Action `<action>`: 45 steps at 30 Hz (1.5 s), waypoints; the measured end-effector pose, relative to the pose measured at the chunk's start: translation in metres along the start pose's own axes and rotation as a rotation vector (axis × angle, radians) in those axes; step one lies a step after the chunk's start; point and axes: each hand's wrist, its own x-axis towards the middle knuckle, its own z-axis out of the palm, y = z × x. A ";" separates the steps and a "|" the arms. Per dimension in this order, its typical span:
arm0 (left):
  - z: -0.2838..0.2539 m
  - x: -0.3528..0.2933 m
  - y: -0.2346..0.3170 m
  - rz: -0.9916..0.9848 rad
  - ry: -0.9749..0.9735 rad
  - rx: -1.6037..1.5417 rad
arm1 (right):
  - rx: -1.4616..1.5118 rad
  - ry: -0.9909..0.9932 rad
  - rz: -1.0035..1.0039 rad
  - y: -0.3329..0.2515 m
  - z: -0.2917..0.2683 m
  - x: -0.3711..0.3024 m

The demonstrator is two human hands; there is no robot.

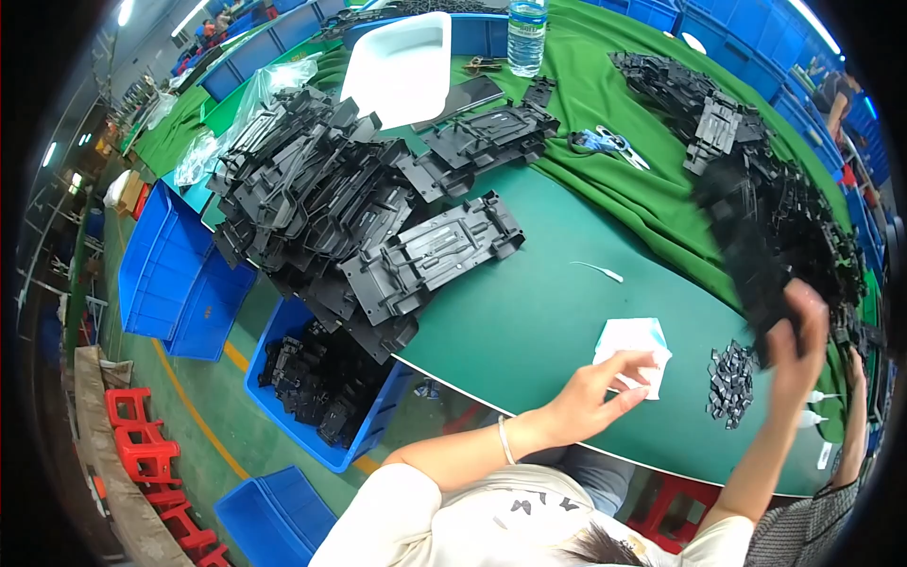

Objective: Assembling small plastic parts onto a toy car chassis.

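Observation:
My right hand (pixel 801 335) grips the near end of a long black molded plastic part (pixel 742 246), which is smeared by motion. It is in front of a heap of similar black parts (pixel 789 170) along the right side. My left hand (pixel 605 397) has its thumb and fingers apart over a folded white cloth or paper (pixel 631 333) on the green table. Between my hands, nearer the right one, is a small pile of black plastic pieces (pixel 730 383). A thin white tool with a fine tip (pixel 609 274) lies beyond the white cloth.
Stacked black molded parts (pixel 312 189) overhang the table's left edge, above a blue bin of parts (pixel 274 378). A white tray (pixel 397 71), water bottle (pixel 526 38) and scissors (pixel 619 146) stand or lie farther back. Another person's arm (pixel 853 425) is close at right, near white-tipped bottles (pixel 811 418).

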 end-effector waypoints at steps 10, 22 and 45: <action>-0.013 0.016 0.007 -0.065 0.233 -0.403 | 0.308 -0.611 -0.250 -0.053 0.048 -0.059; 0.002 0.015 0.013 -0.114 0.227 -0.427 | -0.065 -0.122 0.508 0.073 -0.011 -0.077; -0.011 0.017 0.025 -0.076 0.288 -0.457 | -0.181 -0.255 0.334 0.078 0.001 -0.063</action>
